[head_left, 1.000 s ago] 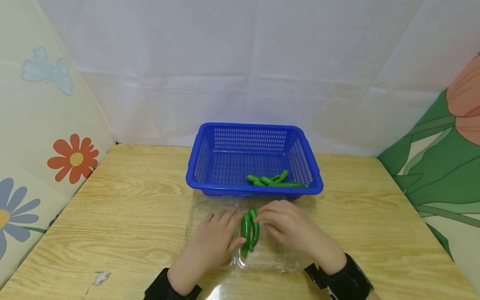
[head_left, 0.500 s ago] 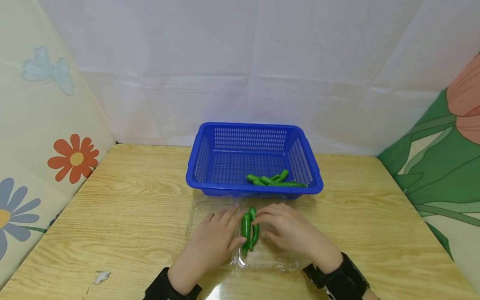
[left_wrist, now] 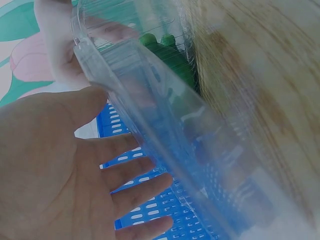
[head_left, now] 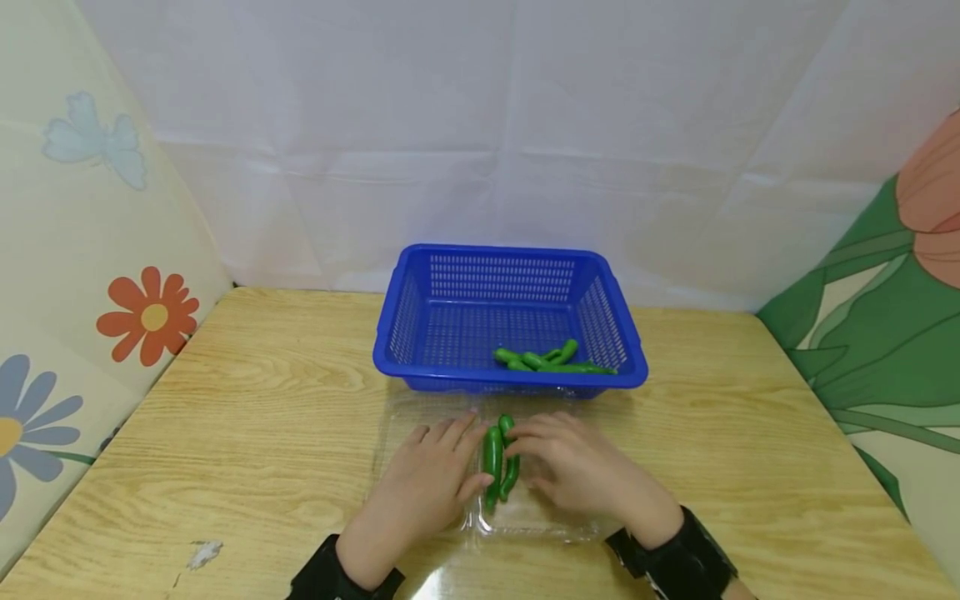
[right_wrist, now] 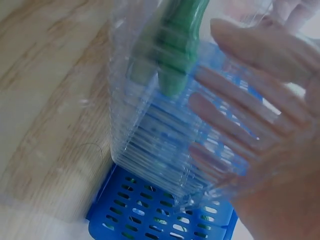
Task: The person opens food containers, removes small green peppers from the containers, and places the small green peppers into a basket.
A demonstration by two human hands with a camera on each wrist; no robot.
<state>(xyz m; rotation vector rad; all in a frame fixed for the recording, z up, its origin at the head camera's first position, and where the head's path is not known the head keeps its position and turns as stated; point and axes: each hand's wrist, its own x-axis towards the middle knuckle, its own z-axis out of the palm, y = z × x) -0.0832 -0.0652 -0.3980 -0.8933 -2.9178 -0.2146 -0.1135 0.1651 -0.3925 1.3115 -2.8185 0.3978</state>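
Observation:
Two green chili peppers, the left one (head_left: 492,467) and the right one (head_left: 510,483), lie side by side lengthwise in a clear plastic clamshell box (head_left: 536,528). My left hand (head_left: 429,477) lies over the box's left half, fingers straight and its thumb tip close to the left pepper. In the left wrist view its fingers (left_wrist: 132,172) spread along the clear plastic wall. From the other side my right hand (head_left: 581,462) reaches over the box, its loosely bent fingertips overlapping the right pepper. The right wrist view shows these fingers (right_wrist: 225,117) apart, behind clear plastic, beside a pepper (right_wrist: 180,45).
Directly behind the box stands a blue plastic basket (head_left: 388,367) with several more green chili peppers (head_left: 551,360) in its front right corner. The wooden table (head_left: 262,400) meets a white cloth backdrop (head_left: 337,167). Flower-printed panels (head_left: 153,317) rise on both sides.
My right hand's fingers have loosened from the right pepper's upper part, and the hand has shifted slightly towards me. The left hand and both peppers have stayed in place.

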